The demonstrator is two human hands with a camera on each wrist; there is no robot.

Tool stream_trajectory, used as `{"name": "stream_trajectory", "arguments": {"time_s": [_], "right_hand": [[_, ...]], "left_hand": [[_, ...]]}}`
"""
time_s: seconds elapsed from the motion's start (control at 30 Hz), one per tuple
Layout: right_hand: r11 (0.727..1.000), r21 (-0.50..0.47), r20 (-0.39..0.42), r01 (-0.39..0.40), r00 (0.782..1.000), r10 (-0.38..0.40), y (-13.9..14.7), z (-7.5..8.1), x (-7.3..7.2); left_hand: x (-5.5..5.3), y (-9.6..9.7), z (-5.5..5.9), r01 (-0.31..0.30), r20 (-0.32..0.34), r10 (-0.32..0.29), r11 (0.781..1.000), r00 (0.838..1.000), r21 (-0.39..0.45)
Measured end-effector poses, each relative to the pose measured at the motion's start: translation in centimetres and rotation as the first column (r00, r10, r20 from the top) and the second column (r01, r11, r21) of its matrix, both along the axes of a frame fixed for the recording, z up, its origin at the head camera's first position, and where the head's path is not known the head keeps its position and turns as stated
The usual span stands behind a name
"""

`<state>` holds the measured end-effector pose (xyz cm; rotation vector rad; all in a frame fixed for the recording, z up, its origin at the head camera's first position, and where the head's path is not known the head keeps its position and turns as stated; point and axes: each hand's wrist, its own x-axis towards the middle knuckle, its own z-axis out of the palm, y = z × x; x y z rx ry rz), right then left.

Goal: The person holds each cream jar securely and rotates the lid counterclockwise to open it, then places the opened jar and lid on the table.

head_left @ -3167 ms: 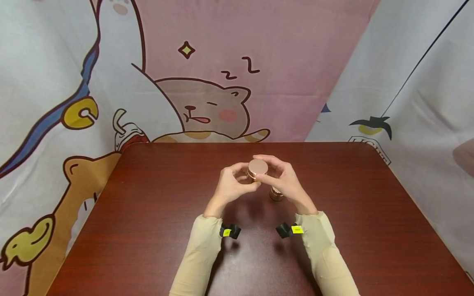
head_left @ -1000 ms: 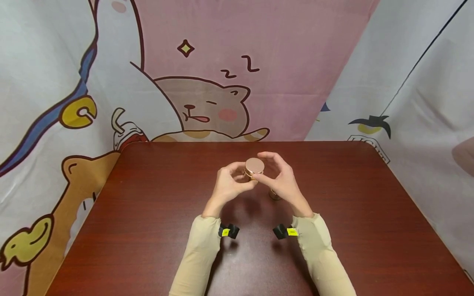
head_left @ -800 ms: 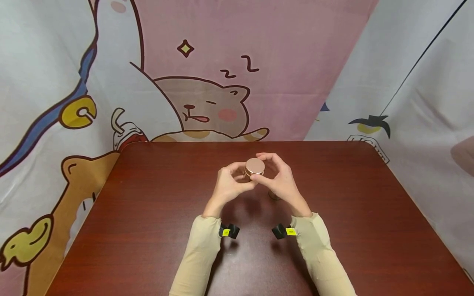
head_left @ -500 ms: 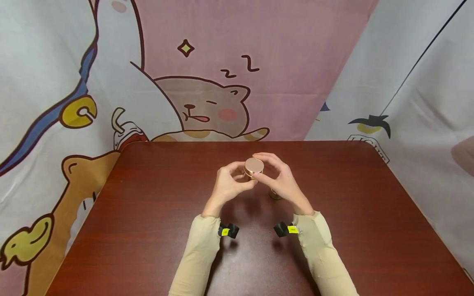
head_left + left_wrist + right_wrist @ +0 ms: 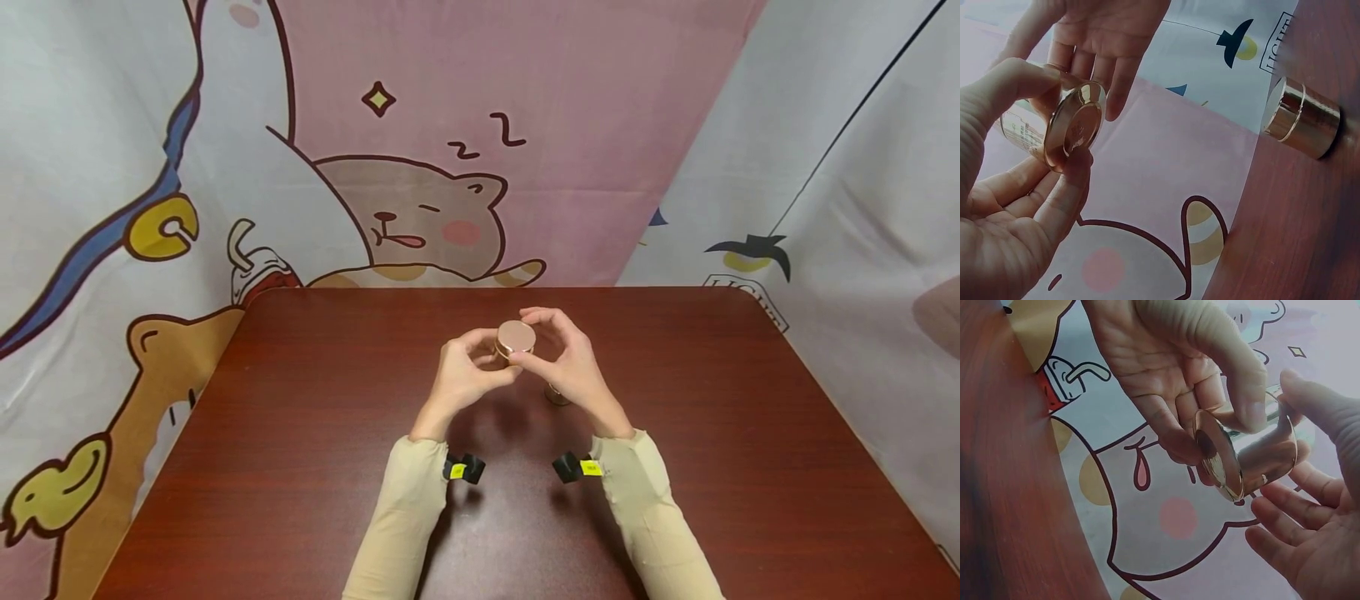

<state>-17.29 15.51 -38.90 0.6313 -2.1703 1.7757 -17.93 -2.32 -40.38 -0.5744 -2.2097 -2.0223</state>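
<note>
Gripped low down between the thumb and fingers of the left hand [image 5: 462, 375], the jar [image 5: 1263, 456] is held up above the table [image 5: 315, 433], its flat lid [image 5: 516, 336] facing upward. At the lid, the right hand [image 5: 572, 360] has its thumb against the near edge. Several of its fingers spread out beside the jar without clearly touching, and I cannot tell whether the hidden ones complete a pinch.

That makes the left hand's hold the one to worry about, as it seems to bear most of the load. Shiny metal offers little friction, so if those fingers ease, or the right thumb pushes sideways against too little support, the jar could slide, tip or drop to the hard table. Any twist at the lid could also turn the whole jar within the left fingers, since they hold a smooth round wall. A thumb pressing alone on one edge could tilt the lid; how firmly it sits does not show.

Just below the right hand, a gold cylinder [image 5: 1310, 122] stands on the table, partly hidden from above. Should the jar fall or that hand dip carelessly, the cylinder could get knocked over and roll.
</note>
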Motion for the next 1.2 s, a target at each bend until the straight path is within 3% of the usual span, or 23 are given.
{"name": "stream_trajectory", "arguments": {"time_s": [0.4,0.5,0.77,1.2], "right_hand": [[0.993,0.073,-0.06,-0.093,0.993,0.097,0.87,-0.53,-0.45],[0.992,0.101,-0.062,-0.071,0.995,0.078,0.88,-0.53,-0.4],[0.999,0.04,0.01,-0.005,1.0,0.005,0.28,-0.32,-0.19],[0.998,0.046,-0.045,-0.042,0.998,0.044,0.6,-0.72,-0.43]], "left_hand": [[0.06,-0.07,0.01,-0.009,0.016,0.009,1.0,1.0,-0.013],[0.03,-0.07,0.02,-0.01,0.025,0.01,1.0,1.0,-0.012],[-0.08,-0.04,-0.06,-0.018,0.023,0.018,1.0,1.0,-0.006],[-0.25,0.01,-0.27,-0.006,0.035,0.007,1.0,0.999,-0.002]]}}
